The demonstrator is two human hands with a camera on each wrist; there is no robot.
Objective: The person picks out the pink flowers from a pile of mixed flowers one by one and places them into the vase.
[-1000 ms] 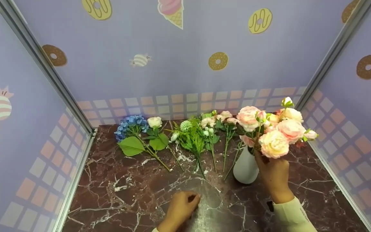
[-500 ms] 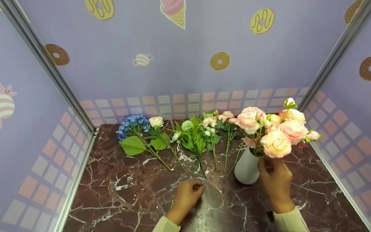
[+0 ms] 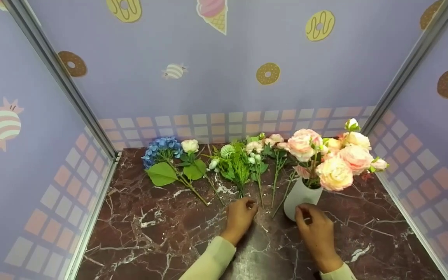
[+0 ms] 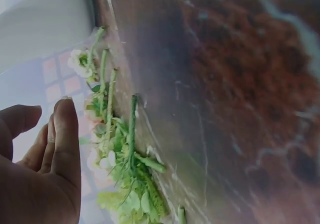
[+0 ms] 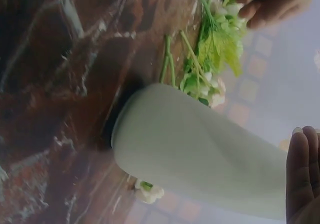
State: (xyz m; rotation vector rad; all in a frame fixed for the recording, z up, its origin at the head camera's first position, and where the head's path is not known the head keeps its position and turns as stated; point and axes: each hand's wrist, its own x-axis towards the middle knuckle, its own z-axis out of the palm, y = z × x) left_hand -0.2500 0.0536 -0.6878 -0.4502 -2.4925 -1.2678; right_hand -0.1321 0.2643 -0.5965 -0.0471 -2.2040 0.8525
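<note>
A white vase [image 3: 305,196] stands right of centre in the head view, holding a bunch of pink and cream peonies [image 3: 338,159]. My right hand [image 3: 317,233] is just in front of the vase, fingers loosely bent and holding nothing. In the right wrist view, its fingertips [image 5: 298,149] overlap the side of the vase. My left hand [image 3: 240,217] hovers over the table close to the stem ends of a green leafy spray [image 3: 236,171]. Nothing is between its fingers; in the left wrist view, several stems [image 4: 132,129] lie beyond them.
A blue hydrangea [image 3: 163,151] and a white rose [image 3: 189,146] lie at the back left of the marbled table [image 3: 142,237]. Small pale pink flowers [image 3: 276,140] lie between the spray and the vase. Patterned walls [image 3: 224,89] enclose the back and both sides.
My right hand has let go below the peonies and come down in front of the vase. My left hand has moved forward and slightly right, towards the green spray.
</note>
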